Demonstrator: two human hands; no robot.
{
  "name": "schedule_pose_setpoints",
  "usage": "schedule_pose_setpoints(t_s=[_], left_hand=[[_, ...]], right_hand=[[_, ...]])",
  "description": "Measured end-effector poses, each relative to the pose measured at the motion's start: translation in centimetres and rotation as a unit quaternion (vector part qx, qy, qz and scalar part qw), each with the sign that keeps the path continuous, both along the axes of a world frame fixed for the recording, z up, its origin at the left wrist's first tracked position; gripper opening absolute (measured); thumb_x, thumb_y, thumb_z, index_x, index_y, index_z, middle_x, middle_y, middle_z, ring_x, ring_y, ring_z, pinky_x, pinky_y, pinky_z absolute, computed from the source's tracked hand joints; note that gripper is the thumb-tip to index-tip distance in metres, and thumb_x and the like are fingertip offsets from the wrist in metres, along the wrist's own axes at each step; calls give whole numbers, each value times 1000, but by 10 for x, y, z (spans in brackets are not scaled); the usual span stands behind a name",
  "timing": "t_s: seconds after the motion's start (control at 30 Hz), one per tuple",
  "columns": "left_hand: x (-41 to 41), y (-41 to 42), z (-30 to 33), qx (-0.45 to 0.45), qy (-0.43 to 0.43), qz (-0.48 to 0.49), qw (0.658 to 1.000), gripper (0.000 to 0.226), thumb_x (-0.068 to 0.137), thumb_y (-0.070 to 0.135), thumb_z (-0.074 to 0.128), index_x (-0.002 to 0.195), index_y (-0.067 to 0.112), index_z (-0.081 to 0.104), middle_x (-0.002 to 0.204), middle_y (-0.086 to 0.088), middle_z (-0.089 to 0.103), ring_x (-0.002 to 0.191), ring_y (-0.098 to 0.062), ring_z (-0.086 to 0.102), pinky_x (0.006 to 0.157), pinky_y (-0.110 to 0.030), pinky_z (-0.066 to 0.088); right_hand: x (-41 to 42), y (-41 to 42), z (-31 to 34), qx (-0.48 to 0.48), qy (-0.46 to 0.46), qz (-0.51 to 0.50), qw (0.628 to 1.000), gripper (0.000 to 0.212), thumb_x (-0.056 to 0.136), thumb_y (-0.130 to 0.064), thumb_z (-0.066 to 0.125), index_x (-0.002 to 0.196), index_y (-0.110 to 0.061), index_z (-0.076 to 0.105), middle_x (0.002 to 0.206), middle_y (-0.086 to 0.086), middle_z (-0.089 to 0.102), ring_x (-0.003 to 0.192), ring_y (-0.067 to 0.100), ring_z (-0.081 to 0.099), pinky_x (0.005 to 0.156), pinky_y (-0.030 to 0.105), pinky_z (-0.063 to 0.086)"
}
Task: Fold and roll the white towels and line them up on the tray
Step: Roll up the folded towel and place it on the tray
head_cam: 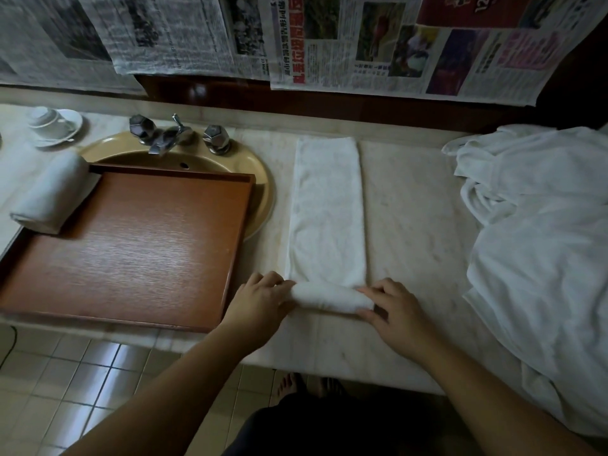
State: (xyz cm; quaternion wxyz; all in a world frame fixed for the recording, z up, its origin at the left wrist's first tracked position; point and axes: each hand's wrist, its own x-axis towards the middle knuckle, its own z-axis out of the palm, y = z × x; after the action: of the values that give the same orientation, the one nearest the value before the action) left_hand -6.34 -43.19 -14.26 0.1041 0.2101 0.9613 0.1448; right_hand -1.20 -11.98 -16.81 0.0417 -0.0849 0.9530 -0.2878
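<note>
One rolled towel [54,192] is already set on the wooden tray [138,245], at its far left corner, lying partly over the tray's rim; the rest of the tray is bare. The tray itself is placed across the basin [256,179] at the left part of the tabletop [411,209].

A second towel, the folded towel [327,209], is laid as a long narrow strip in the middle of the tabletop, running from the far edge toward the near edge. Only its near end is rolled so far, a short roll being formed there. The roll is held at its ends by both hands: the left hand [260,302] is curled against the left end, the right hand [391,311] against the right end, with fingers bent onto the cloth. Most of the strip is still flat, so the rolling is judged to be barely begun.

At the right edge of the tabletop a heap of white cloth [533,232] is piled unfolded; how many towels it holds cannot be told. The task is judged to be in its early part
</note>
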Motion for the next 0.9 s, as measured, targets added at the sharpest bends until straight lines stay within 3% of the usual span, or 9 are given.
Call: schedule_pose_setpoints(t_s=[0.1,0.23,0.33,0.4,0.5,0.6,0.67,0.77,0.9], left_hand=[[-9,9,10,39,-149,85,984,45,104,57,44,123,24,69,112,4,61,101,-22,55,94,-43,52],[-12,28,25,208,-270,281,897,36,102,40,63,87,8,68,78,-8,64,69,-19,59,65,-31,47],[-11,38,29,265,-262,364,854,25,96,34,73,113,23,58,93,3,64,80,-12,63,66,-28,52],[-9,40,27,230,-195,335,892,53,94,31,74,136,41,45,119,5,58,105,-15,61,82,-34,57],[2,44,18,63,47,107,991,52,96,15,52,140,43,54,137,4,48,125,-23,47,98,-41,49],[20,49,6,23,112,-37,993,64,87,18,30,143,15,60,136,-5,59,124,-29,58,100,-42,51],[30,52,-3,-20,114,-38,993,70,84,23,32,148,5,53,144,-11,59,133,-31,57,108,-43,49],[31,55,-11,-48,140,-31,989,59,100,31,46,154,7,47,147,-15,57,137,-32,55,111,-43,46],[11,49,-23,-8,182,-57,982,60,96,28,68,151,13,50,135,-11,59,125,-31,59,109,-45,48]], right_hand=[[-13,-1,-2,-62,-95,-66,991,43,96,-45,68,134,-24,68,105,-12,56,100,10,56,89,30,47],[-32,-8,-1,-182,-202,-171,947,26,95,-38,73,117,-27,67,109,-2,66,103,19,65,89,34,51],[-34,-16,11,-249,-199,-206,925,32,92,-30,76,111,-41,54,102,2,64,89,22,64,77,31,49],[-30,-20,19,-153,-124,-172,965,42,92,-28,75,123,-49,55,100,-3,57,87,18,60,80,30,48],[-17,-34,22,28,76,-72,994,45,92,-13,54,129,-35,69,114,1,61,98,24,62,87,34,53],[1,-54,9,162,158,-25,974,58,83,-14,38,132,-10,70,129,18,67,111,39,68,98,46,54],[7,-70,10,216,117,-37,969,64,85,-22,36,139,0,61,140,24,60,128,41,61,115,53,35],[6,-88,11,261,56,-56,962,70,93,-37,35,146,4,52,148,27,53,141,41,49,120,56,18],[-6,-86,-4,251,117,-59,959,61,96,-31,54,146,4,52,152,25,49,147,39,41,123,55,21]])
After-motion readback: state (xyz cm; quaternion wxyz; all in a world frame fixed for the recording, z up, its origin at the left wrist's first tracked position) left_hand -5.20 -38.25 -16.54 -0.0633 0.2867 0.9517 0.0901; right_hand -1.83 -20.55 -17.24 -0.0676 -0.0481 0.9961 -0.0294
